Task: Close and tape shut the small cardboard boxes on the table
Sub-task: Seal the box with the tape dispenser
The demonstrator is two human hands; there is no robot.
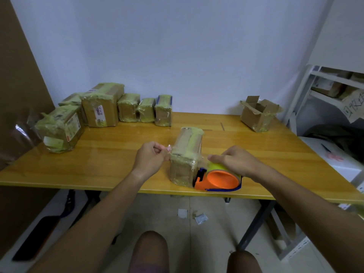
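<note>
The counter (110, 152) was yellow wood with a glossy, reflective varnish. The near box (186, 154) was matt brown cardboard under shiny, wrinkled clear tape, as were the far-left boxes (102, 107). The tape dispenser (218, 179) was smooth orange plastic with blue trim. The open box (258, 115) showed rough cardboard.

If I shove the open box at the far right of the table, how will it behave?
The open box would probably slide easily, since the table looks glossy. It seems light, as nothing shows inside. Its raised flaps look creased and would likely flop if grabbed.
</note>
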